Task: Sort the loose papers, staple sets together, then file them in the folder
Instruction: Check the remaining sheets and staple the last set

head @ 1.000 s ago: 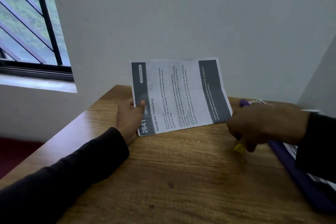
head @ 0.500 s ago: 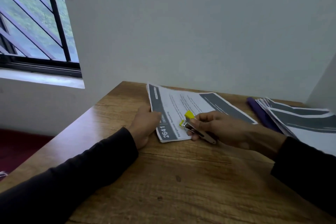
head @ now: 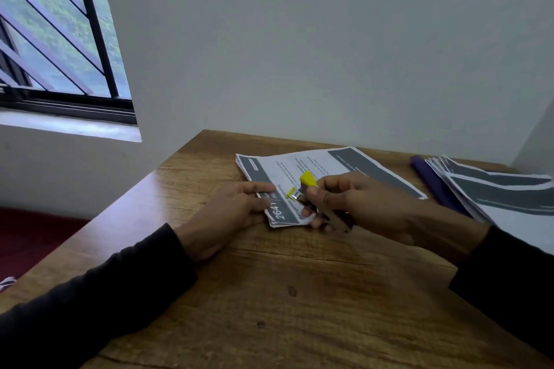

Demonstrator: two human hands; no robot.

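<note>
Paper set (head: pixel 323 172) lies flat on the table (head: pixel 269 293), far centre. Left hand (head: pixel 230 213) at 9 o'clock of it, fingers pinning the near-left corner by the "264" header. Right hand (head: pixel 353 204) at 3 o'clock grips the yellow-tipped stapler (head: pixel 308 192), nose at that same corner. Folder (head: pixel 434 186), purple, sits at the far right under a loose paper stack (head: pixel 503 195).

I see a wooden table (head: pixel 299 293) below a pale wall. The left hand (head: pixel 236 213) pins a printed paper set (head: pixel 299 171) flat by its near corner. The right hand (head: pixel 356 204) grips a yellow-tipped stapler (head: pixel 305 189) at that corner. A paper stack (head: pixel 494 192) on a purple folder (head: pixel 431 180) sits right; a barred window (head: pixel 60 33) left.
</note>
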